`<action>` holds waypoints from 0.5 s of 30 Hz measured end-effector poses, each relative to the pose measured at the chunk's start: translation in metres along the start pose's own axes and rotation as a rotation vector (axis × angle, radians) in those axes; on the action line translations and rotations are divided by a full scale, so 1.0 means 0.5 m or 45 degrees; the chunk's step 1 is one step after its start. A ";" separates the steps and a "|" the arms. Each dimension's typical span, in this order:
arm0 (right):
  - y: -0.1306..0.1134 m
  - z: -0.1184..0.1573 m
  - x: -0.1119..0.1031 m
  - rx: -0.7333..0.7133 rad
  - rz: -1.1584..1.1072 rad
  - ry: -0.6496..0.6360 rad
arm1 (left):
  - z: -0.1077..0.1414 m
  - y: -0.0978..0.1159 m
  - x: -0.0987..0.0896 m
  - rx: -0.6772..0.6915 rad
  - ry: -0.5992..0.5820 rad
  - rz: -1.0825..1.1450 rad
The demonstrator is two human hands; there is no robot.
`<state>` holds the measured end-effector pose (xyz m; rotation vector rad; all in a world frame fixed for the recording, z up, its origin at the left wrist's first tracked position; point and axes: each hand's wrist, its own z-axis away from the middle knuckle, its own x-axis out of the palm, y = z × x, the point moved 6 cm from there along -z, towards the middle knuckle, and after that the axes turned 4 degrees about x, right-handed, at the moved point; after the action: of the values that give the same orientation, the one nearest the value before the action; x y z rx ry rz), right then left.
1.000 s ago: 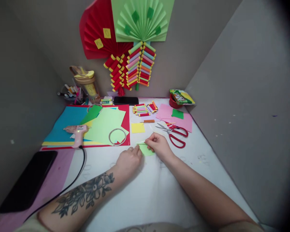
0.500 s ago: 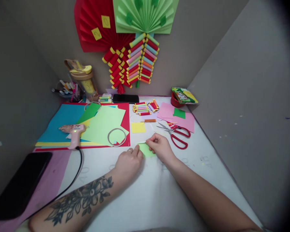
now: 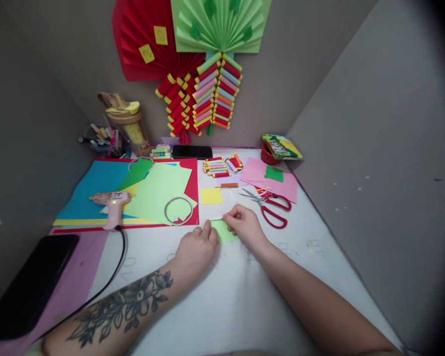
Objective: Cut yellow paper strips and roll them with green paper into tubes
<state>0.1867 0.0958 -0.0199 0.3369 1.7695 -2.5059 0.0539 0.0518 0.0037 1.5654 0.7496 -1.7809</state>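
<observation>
A small light green paper (image 3: pixel 225 232) lies on the white table, with a thin white stick (image 3: pixel 217 218) along its far edge. My left hand (image 3: pixel 199 244) is curled at the paper's left side, its fingertips pressing on the paper and at the stick's left end. Thumb and fingers of my right hand (image 3: pixel 245 227) pinch the stick's right end, where the paper's far corner is hidden. A yellow paper square (image 3: pixel 211 196) sits just beyond the stick. Red-handled scissors (image 3: pixel 274 210) lie half open to the right of my right hand.
On the left, a pink glue gun (image 3: pixel 114 207) and a metal ring (image 3: pixel 178 211) rest on coloured sheets (image 3: pixel 85 190). Several small paper rolls (image 3: pixel 215 165) lie farther back, near a black phone (image 3: pixel 192 152). A black tablet-like slab (image 3: pixel 33 282) occupies the near left.
My left index finger has shifted slightly toward the stick's left end. The right hand keeps its pinch. The whole view has moved a little.
</observation>
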 end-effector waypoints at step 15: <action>-0.044 0.007 -0.010 -0.563 0.598 0.186 | -0.008 0.010 -0.003 0.006 -0.091 -0.080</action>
<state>0.1875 0.0998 0.0026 0.8053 1.9469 -1.7625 0.0602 0.0519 0.0047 1.4880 0.7683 -1.8749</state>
